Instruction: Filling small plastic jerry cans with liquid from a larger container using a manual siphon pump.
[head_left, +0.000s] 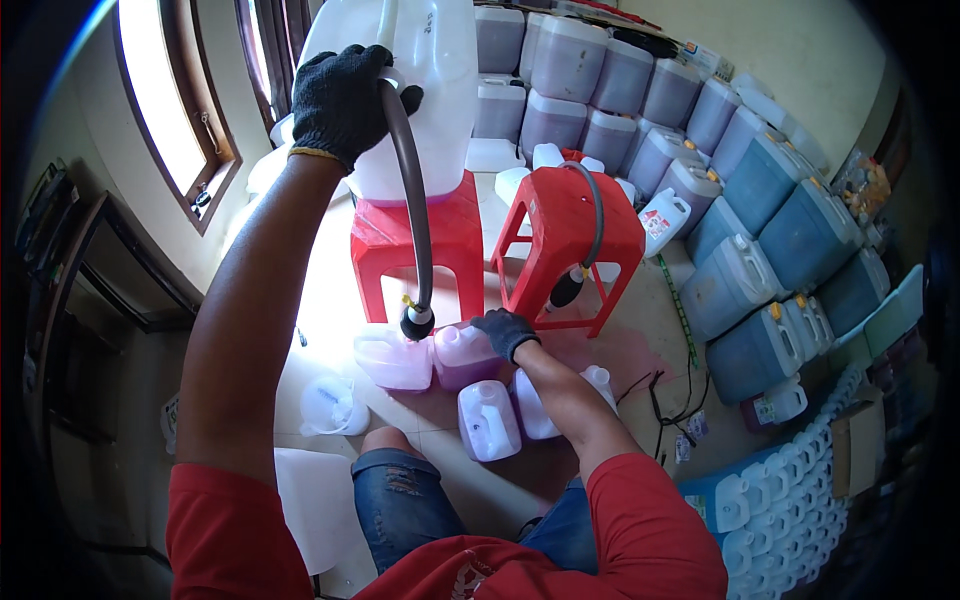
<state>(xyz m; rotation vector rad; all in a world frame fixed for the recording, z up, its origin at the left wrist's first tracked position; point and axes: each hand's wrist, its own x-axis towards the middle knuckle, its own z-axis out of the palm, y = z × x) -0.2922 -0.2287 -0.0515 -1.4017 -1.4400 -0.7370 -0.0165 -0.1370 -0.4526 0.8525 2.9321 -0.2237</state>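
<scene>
My left hand (345,105), in a black knit glove, is closed round the top of a grey hose (408,170) beside a large white jerrycan (440,110) on a red stool (415,225). The hose hangs down to a black-and-white nozzle (418,322) above two small jugs; whether it sits in a mouth is unclear. Pinkish liquid shows in the left jug (385,360) and the right jug (465,362). My gloved right hand (508,332) is closed at the top of the right jug, fingertips partly hidden.
A second red stool (575,215) carries another hose (597,205) with a black bulb (567,288). Two more jugs stand nearer me, one translucent (490,425). Large jerrycans (725,285) line the right and back. A white tub (333,405) stands left; black cords (660,405) lie right.
</scene>
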